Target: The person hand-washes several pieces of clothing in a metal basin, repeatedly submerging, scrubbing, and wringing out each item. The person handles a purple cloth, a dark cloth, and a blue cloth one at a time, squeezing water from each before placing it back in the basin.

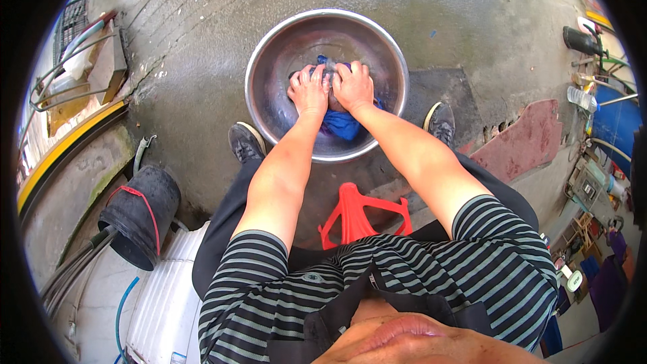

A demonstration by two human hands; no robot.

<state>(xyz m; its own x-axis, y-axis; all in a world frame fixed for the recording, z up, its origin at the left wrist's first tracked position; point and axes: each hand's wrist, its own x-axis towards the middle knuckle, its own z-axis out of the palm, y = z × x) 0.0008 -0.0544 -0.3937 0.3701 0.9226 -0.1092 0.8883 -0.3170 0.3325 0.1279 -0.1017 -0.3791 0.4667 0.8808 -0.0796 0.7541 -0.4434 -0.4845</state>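
Note:
A large round metal basin stands on the wet floor between my feet. In it lies bunched blue cloth, with darker parts under my hands. My left hand presses down on the dark part of the bundle, its fingers curled over it. Beside it my right hand grips the same bundle from the other side, fingers bent. The two hands are close together near the basin's middle. What lies beneath my palms is mostly hidden.
A red plastic stool is in front of my body. At the left are a black bucket with a red handle and a yellow-and-black edge strip. A reddish board, a plastic bottle and a blue barrel lie or stand at the right.

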